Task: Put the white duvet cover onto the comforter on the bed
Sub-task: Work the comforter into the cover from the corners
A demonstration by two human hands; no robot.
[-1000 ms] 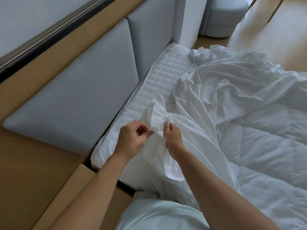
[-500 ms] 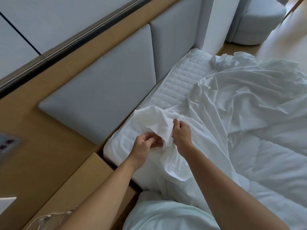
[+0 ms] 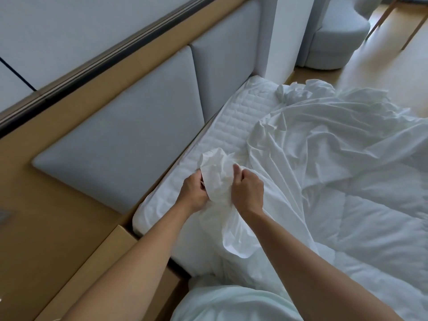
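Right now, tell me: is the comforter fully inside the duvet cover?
No: the quilted comforter lies bare on the right, and the left hand and right hand grip a bunched corner of the duvet cover.

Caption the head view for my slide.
Left hand and right hand grip the bunched white duvet cover draped over the quilted comforter.

Left hand (image 3: 194,191): your fingers curl round a bunch of duvet cover (image 3: 215,167); back of hand up, fingertips hidden in the cloth.
Right hand (image 3: 247,189): your fingers grip the same bunch; thumb points toward the far side.
Spacing: hands just beside each other, the bunch between them.
Arms: both your forearms bare, reaching from the near edge and converging, left from near left, right from near right.
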